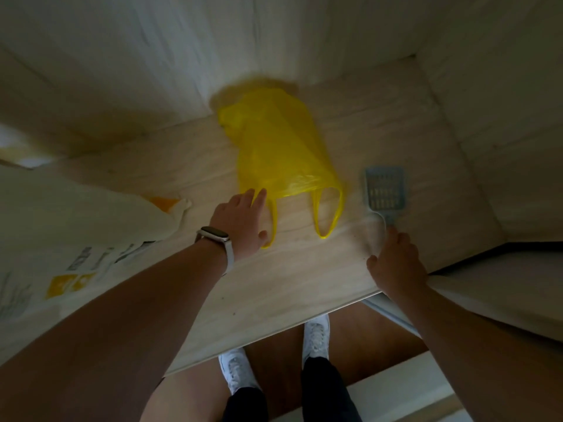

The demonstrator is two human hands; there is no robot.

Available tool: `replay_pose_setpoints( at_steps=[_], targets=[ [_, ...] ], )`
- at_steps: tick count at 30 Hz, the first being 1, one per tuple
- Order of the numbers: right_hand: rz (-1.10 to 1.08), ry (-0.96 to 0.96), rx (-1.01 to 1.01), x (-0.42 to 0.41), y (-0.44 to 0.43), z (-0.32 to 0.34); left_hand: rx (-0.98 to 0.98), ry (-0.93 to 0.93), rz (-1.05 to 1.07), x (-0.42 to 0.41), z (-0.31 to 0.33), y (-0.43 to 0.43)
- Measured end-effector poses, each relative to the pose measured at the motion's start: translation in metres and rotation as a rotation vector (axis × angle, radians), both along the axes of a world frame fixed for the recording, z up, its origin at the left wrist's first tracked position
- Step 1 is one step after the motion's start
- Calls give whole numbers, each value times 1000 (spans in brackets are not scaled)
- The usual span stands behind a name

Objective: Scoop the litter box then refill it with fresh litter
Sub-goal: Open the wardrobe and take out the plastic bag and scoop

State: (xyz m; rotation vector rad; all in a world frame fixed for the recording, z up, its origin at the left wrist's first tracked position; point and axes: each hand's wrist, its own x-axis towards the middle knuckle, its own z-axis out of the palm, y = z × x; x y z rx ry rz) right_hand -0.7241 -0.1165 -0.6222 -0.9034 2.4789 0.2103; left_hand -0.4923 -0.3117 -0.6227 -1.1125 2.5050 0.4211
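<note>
A yellow plastic bag [280, 150] lies flat on a pale wooden shelf [292, 275], its two handles pointing toward me. My left hand [242, 222], with a watch on the wrist, reaches over the bag's left handle with straight fingers touching its edge. To the right lies a blue slotted litter scoop [385, 190]. My right hand [393, 263] is just below the scoop's handle, fingers extended and fingertips at the handle's end; a grip is not visible. A large white litter sack [70, 236] with yellow and grey print lies at the left.
The shelf sits in a light wood alcove with a back wall and a right side wall [502, 117]. The shelf's front edge runs diagonally above my white shoes [316, 333] on the brown floor. A white surface with a dark edge [493, 281] juts in at the right.
</note>
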Motion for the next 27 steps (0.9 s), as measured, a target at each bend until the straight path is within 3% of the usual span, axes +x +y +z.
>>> replay_pose_setpoints(
  at_steps=[4, 16, 27],
  targets=[
    [8, 30, -42, -2, 5, -8, -16, 4, -31, 4, -14, 10],
    [-369, -199, -198, 17, 2, 2, 62, 38, 190, 8, -14, 35],
    [-194, -239, -139, 42, 15, 30, 15, 60, 256, 35, 11, 53]
  ],
)
